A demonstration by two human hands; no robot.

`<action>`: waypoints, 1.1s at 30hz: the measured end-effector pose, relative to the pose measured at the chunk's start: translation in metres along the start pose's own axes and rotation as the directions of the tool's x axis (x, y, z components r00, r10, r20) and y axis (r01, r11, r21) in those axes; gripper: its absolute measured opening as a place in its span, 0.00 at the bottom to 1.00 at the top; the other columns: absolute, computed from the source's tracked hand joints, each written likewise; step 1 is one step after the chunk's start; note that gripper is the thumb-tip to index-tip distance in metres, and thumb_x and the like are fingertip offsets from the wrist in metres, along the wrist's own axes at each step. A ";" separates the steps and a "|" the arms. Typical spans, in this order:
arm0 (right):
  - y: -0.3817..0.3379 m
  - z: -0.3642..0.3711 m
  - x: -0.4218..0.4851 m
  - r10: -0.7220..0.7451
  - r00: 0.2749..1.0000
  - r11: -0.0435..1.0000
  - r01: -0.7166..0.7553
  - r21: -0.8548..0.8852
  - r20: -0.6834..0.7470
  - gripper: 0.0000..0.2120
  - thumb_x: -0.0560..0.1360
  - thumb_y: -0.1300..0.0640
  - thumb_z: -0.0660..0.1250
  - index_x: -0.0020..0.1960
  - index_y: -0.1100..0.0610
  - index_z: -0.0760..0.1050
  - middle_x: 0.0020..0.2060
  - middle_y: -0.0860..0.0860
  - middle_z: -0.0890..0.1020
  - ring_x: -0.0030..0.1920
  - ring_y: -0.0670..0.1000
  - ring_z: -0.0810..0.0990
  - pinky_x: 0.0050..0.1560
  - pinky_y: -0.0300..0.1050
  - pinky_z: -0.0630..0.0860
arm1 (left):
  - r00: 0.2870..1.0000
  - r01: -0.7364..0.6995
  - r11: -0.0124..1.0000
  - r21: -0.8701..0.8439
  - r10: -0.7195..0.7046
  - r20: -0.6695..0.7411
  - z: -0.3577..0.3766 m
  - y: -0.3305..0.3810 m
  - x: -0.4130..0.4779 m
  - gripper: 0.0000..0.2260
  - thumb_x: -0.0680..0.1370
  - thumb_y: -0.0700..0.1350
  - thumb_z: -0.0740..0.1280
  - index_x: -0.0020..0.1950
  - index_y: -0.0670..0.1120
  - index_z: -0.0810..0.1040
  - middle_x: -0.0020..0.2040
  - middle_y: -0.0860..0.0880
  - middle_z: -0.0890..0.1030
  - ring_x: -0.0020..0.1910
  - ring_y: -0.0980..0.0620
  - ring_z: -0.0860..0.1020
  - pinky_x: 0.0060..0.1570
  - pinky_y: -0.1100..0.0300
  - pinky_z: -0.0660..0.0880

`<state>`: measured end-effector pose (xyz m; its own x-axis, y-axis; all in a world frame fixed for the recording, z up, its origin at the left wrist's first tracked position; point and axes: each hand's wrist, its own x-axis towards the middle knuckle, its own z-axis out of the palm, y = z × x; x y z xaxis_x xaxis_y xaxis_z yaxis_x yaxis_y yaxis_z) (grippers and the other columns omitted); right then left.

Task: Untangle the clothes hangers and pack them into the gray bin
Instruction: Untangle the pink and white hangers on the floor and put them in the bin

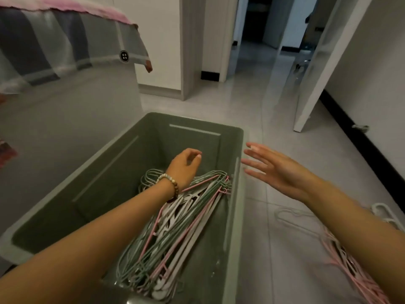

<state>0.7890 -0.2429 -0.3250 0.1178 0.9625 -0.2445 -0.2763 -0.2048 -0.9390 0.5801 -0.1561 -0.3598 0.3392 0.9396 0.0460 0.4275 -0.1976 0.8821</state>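
Hangers (175,227) lie packed in the bin (122,150).
Left hand (186,165) and right hand (278,170) hang loose and empty; next, I think, grab the floor hangers (350,262).

The pale tiled floor (274,110) carries the bin (192,139). Just right of it, pink and white hangers (341,260) lie loose on the tiles.

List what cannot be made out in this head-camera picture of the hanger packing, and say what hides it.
1. Head view: pink and white wire hangers on the floor, partly under the right forearm, cut off by the right edge.
2. Head view: green, pink and white hangers in the gray plastic bin, partly covered by the left forearm.
3. Head view: room beyond the doorway, too dark.
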 end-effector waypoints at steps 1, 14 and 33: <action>-0.002 -0.023 -0.012 -0.031 0.999 0.999 0.030 -0.028 -0.034 0.24 0.67 0.52 0.70 0.62 0.52 0.75 0.60 0.48 0.79 0.58 0.50 0.80 0.55 0.45 0.79 | 0.999 -0.047 0.999 0.001 0.047 0.009 0.010 0.015 -0.002 0.12 0.80 0.43 0.59 0.61 0.41 0.75 0.59 0.42 0.79 0.58 0.46 0.77 0.62 0.53 0.72; 0.122 -0.270 -0.160 0.030 0.808 0.918 -0.255 -0.303 -0.588 0.17 0.72 0.56 0.70 0.60 0.53 0.74 0.61 0.53 0.76 0.56 0.51 0.75 0.56 0.45 0.69 | 0.853 -0.102 0.967 0.233 -0.036 0.521 0.245 0.059 -0.050 0.14 0.79 0.48 0.60 0.62 0.43 0.74 0.62 0.45 0.77 0.60 0.46 0.75 0.58 0.58 0.70; 0.248 -0.418 -0.238 0.074 0.585 0.406 -0.758 -0.511 -0.808 0.31 0.71 0.28 0.54 0.72 0.34 0.56 0.77 0.47 0.52 0.75 0.61 0.52 0.73 0.57 0.49 | 0.732 0.104 0.924 0.368 -0.322 0.601 0.419 -0.009 -0.127 0.25 0.81 0.55 0.52 0.75 0.47 0.58 0.75 0.44 0.63 0.74 0.42 0.60 0.74 0.54 0.53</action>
<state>1.0908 -0.5967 -0.6005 0.8191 0.4035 -0.4078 0.2859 -0.9034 -0.3196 0.8843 -0.3909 -0.5695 0.6139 0.5833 -0.5319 0.7388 -0.1875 0.6473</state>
